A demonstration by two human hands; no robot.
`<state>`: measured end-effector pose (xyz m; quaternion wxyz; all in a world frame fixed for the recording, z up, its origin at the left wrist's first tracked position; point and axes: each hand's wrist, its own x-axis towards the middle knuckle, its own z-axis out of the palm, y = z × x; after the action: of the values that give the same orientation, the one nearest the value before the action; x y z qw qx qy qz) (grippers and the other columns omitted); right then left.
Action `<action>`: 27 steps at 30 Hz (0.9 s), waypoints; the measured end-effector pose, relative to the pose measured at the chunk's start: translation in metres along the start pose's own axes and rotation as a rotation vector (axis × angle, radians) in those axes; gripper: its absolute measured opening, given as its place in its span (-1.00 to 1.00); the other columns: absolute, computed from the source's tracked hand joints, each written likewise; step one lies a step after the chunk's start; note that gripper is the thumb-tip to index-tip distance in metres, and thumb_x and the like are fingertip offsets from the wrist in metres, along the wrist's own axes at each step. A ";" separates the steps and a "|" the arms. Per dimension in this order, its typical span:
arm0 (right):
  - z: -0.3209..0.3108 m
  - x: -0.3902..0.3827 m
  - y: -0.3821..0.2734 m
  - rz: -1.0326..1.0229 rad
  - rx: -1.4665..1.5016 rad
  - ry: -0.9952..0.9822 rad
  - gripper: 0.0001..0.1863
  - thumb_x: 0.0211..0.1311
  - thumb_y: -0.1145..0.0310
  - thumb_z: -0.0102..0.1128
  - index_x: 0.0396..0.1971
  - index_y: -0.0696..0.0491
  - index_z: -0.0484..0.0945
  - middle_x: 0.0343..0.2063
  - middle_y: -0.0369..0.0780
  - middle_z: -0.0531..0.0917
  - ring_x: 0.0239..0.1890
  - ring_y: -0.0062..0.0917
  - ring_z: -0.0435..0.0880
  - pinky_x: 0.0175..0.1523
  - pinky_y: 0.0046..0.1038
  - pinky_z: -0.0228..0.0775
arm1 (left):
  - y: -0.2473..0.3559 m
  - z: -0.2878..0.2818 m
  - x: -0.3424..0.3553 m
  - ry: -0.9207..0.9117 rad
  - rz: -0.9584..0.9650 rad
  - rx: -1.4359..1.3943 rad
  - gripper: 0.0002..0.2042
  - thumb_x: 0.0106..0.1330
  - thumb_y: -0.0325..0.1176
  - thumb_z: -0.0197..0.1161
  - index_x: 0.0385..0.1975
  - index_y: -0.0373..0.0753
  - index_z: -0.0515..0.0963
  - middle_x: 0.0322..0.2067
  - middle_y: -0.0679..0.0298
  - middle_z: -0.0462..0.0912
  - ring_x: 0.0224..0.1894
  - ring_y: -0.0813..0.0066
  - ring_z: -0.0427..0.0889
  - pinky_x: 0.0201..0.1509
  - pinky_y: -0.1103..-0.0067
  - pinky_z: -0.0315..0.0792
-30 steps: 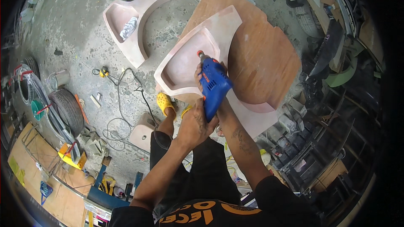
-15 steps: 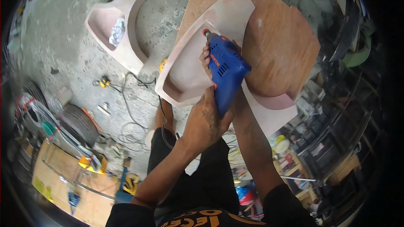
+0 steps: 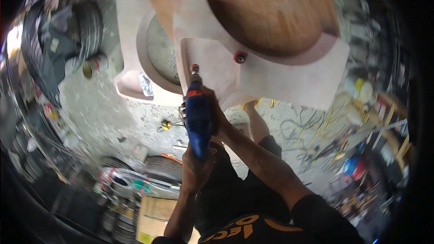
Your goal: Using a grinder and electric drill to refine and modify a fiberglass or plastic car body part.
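A blue power tool (image 3: 198, 119) with a red collar points up at a pale pink curved panel (image 3: 271, 79). Both my hands are shut on the tool: my left hand (image 3: 195, 168) grips its rear end, my right hand (image 3: 216, 110) wraps the body nearer the tip. The tool's tip sits at the panel's left edge. A small red and black round piece (image 3: 240, 57) lies on the panel to the right of the tip. The panel rests on a brown wooden round board (image 3: 275, 16).
A second pink curved panel (image 3: 135, 70) lies on the concrete floor to the left. A can (image 3: 92, 67), tyres (image 3: 162, 168) and scattered tools surround me. Yellow and black cables (image 3: 316, 131) trail at the right; cardboard (image 3: 156, 214) lies below.
The whole view has swung: the panels and board now sit higher and more to the right. The tool has turned from slanted to nearly upright, its tip at the panel's left edge.
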<state>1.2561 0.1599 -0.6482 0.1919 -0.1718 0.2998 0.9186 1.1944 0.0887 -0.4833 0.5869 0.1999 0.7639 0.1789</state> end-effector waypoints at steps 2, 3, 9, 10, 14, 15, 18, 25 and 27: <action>0.011 -0.006 0.013 -0.357 -0.271 0.294 -0.47 0.39 -0.23 0.08 -0.25 0.00 0.60 -0.44 -0.40 0.60 -0.45 -0.71 0.60 -0.31 -0.55 0.52 | -0.007 -0.015 -0.018 -0.027 -0.131 -0.029 -0.59 0.28 -0.37 0.34 0.07 -0.41 0.48 -0.17 0.02 0.73 -0.26 0.42 0.73 -0.20 0.53 0.57; 0.000 -0.015 0.006 -0.334 -0.385 0.363 -0.47 0.36 -0.19 0.17 -0.18 0.05 0.58 -0.37 -0.36 0.62 -0.36 -0.65 0.62 -0.24 -0.49 0.53 | -0.007 -0.029 -0.022 -0.039 -0.096 -0.077 -0.60 0.27 -0.40 0.33 0.07 -0.42 0.49 -0.14 0.04 0.73 -0.27 0.47 0.72 -0.21 0.56 0.58; -0.123 -0.068 -0.025 -0.722 -1.071 1.518 0.14 -0.12 -0.04 0.66 0.33 0.32 0.21 0.28 0.09 0.36 0.29 -0.18 0.39 0.35 -0.22 0.29 | -0.004 -0.089 -0.012 -0.146 0.029 0.067 -0.63 0.24 -0.50 0.23 0.06 -0.44 0.51 0.00 -0.01 0.68 -0.35 0.46 0.73 -0.33 0.59 0.62; -0.156 -0.054 -0.021 -0.763 -1.013 1.517 0.23 -0.19 -0.07 0.68 0.36 0.33 0.15 0.29 0.15 0.33 0.35 -0.11 0.29 0.40 -0.16 0.21 | -0.004 -0.093 -0.005 -0.180 0.028 0.070 -0.62 0.22 -0.52 0.19 0.07 -0.43 0.51 0.03 -0.05 0.65 -0.39 0.45 0.73 -0.42 0.60 0.61; -0.179 -0.008 -0.010 -0.934 -0.927 1.513 0.29 -0.14 0.00 0.62 0.47 0.23 -0.04 0.33 0.19 0.28 0.42 0.01 0.23 0.45 -0.14 0.19 | 0.015 -0.115 0.012 -0.238 0.026 0.217 -0.60 0.17 -0.56 0.17 0.07 -0.44 0.52 -0.02 -0.02 0.68 -0.44 0.46 0.72 -0.44 0.59 0.60; -0.187 -0.005 -0.011 -0.941 -0.882 1.525 0.29 -0.14 0.00 0.62 0.47 0.23 -0.04 0.33 0.19 0.28 0.42 0.01 0.23 0.45 -0.14 0.19 | 0.017 -0.122 0.016 -0.271 0.025 0.265 -0.58 0.16 -0.55 0.18 0.08 -0.44 0.52 -0.03 0.00 0.70 -0.46 0.47 0.71 -0.47 0.60 0.60; -0.204 -0.006 -0.016 -1.039 -1.034 1.433 0.13 0.03 0.11 0.50 0.49 0.17 -0.03 0.31 0.14 0.34 0.35 -0.02 0.37 0.40 -0.18 0.28 | 0.021 -0.133 0.028 -0.257 -0.016 0.392 -0.57 0.16 -0.53 0.20 0.09 -0.43 0.52 -0.02 0.02 0.69 -0.47 0.48 0.71 -0.49 0.62 0.59; -0.211 -0.024 -0.006 -1.132 -1.165 1.342 0.04 -0.01 0.50 0.35 0.50 0.14 -0.01 0.22 0.11 0.49 0.23 -0.02 0.53 0.26 -0.21 0.46 | 0.004 -0.137 0.023 -0.338 0.109 0.395 -0.51 0.17 -0.45 0.28 0.15 -0.41 0.48 -0.01 0.02 0.69 -0.46 0.50 0.70 -0.45 0.63 0.59; -0.225 -0.039 -0.008 -1.155 -1.171 1.315 0.05 0.02 0.50 0.29 0.53 0.01 -0.08 0.27 0.13 0.43 0.25 0.03 0.49 0.30 -0.17 0.42 | 0.000 -0.133 0.017 -0.364 0.109 0.465 -0.50 0.18 -0.43 0.28 0.16 -0.41 0.47 -0.01 0.01 0.69 -0.47 0.50 0.70 -0.43 0.63 0.58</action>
<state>1.3389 0.0175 -0.8069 0.2872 -0.8191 -0.2730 0.4147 1.0613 0.0927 -0.4647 0.6424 0.3982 0.6547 -0.0083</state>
